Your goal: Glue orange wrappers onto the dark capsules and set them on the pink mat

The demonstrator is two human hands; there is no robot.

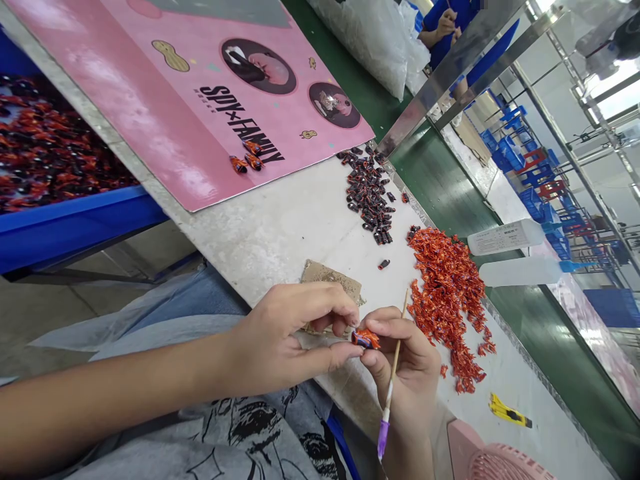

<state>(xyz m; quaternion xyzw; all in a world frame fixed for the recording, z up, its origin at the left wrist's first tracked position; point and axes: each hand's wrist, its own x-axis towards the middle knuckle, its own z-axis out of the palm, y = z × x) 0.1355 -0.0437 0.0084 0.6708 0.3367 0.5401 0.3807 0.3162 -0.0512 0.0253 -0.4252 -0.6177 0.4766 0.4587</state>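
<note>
My left hand (pixel 310 330) pinches one end of a small orange-and-black moulded piece (pixel 366 339) between thumb and fingertips. The other end is gripped by my right hand (pixel 407 357), so both hands meet on it. A thin wooden stick (pixel 397 363) with a white and purple-stained lower end also rests in my right hand, between the fingers. Under my left hand lies a brown cardboard scrap (pixel 333 277), partly hidden. Beyond the hands are a heap of small orange pieces (pixel 447 293) and a group of small black pieces (pixel 369 193).
Three finished-looking orange-black pieces (pixel 249 159) lie on a pink printed board (pixel 165 133). A blue crate (pixel 80 220) of similar pieces stands at left. Two white bottles (pixel 520 272) lie across the green belt's edge. A yellow cutter (pixel 510 411) and pink fan (pixel 500 460) are lower right. A co-worker (pixel 445 27) sits opposite.
</note>
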